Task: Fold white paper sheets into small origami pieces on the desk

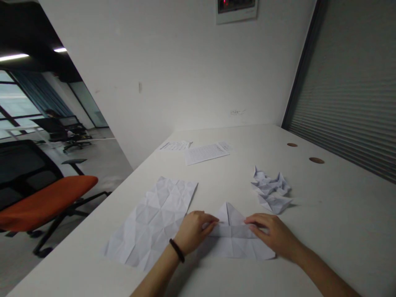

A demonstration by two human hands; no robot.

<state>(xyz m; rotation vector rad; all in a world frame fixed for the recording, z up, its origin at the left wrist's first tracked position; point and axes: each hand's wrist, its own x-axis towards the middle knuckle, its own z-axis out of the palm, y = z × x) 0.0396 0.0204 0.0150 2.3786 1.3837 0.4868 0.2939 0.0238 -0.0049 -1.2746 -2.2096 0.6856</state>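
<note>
A partly folded sheet of white paper (233, 243) lies flat before me, its upper part coming to a point with a crease down the middle. My left hand (196, 229) pinches the left end of the folded band, thumb and forefinger together; a dark band circles that wrist. At the right end my right hand (270, 233) grips the same paper between thumb and fingers. Left of it is a flat sheet covered in creases (154, 222), partly behind my left hand. Several small folded paper pieces (272, 189) sit in a cluster beyond my right hand.
Printed sheets (207, 153) rest farther back on the white table (334, 231). Two round holes (317, 160) pierce the tabletop near the blinds on the right. A chair with an orange seat (52, 198) stands beyond the left edge. A person sits in the far background.
</note>
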